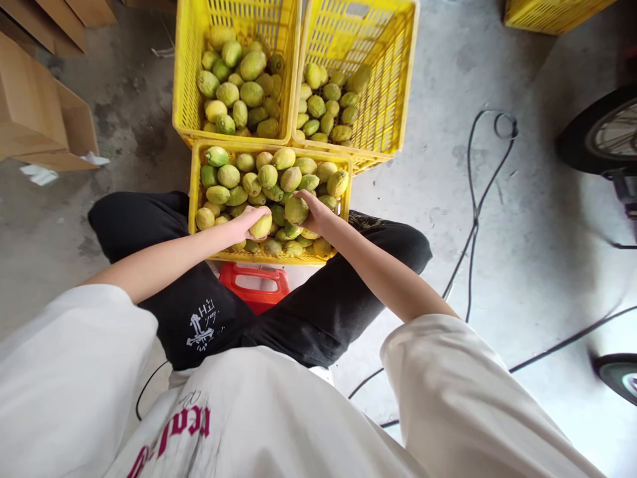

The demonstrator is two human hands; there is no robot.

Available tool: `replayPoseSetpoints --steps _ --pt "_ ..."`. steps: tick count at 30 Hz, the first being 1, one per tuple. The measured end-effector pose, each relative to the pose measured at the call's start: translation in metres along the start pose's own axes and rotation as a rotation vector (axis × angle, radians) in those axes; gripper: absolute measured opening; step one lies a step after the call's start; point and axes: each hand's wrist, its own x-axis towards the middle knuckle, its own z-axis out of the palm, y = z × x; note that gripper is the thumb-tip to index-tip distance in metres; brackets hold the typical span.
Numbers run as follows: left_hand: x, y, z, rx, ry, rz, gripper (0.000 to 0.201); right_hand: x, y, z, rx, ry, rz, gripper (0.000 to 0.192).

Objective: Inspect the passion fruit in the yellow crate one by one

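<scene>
I sit over a yellow plastic crate [195, 174] full of green-yellow fruits, set between my knees. My left hand [247, 221] is closed around one yellowish fruit [261, 226] near the crate's front. My right hand [314, 212] grips another green-yellow fruit [296, 210] just beside it, in the middle of the pile. Both hands are down in the crate, a few centimetres apart.
Two more yellow crates, the left crate [182, 99] and the right crate [405, 86], stand behind, each partly filled with the same fruits. A red stool [255, 282] is under me. Cardboard boxes [34, 113] lie at the left. Black cables [478, 206] and wheels [604, 133] are at the right.
</scene>
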Motion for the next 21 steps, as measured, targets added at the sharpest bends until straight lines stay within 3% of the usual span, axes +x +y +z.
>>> replayPoseSetpoints --steps 4,7,10,13,16,21 --pt "-0.007 0.006 0.006 0.033 0.082 0.025 0.028 0.007 0.004 -0.002 -0.039 -0.04 -0.046 0.023" --pt "-0.011 0.011 0.01 -0.036 0.097 -0.031 0.014 0.01 0.006 -0.002 -0.045 -0.034 -0.052 0.027" --pt "-0.016 0.015 0.012 -0.13 0.121 -0.087 0.011 0.01 0.008 -0.002 -0.033 -0.054 -0.022 0.031" --pt "-0.022 0.018 0.015 -0.172 0.124 -0.085 0.01 0.011 0.008 -0.003 -0.007 -0.094 -0.007 0.022" --pt "-0.029 0.02 0.017 -0.157 0.152 -0.024 0.014 0.013 0.009 -0.003 -0.017 -0.108 -0.022 0.012" --pt "-0.038 0.023 0.019 -0.121 0.123 0.087 0.023 0.012 0.01 -0.003 -0.048 -0.067 -0.04 0.021"
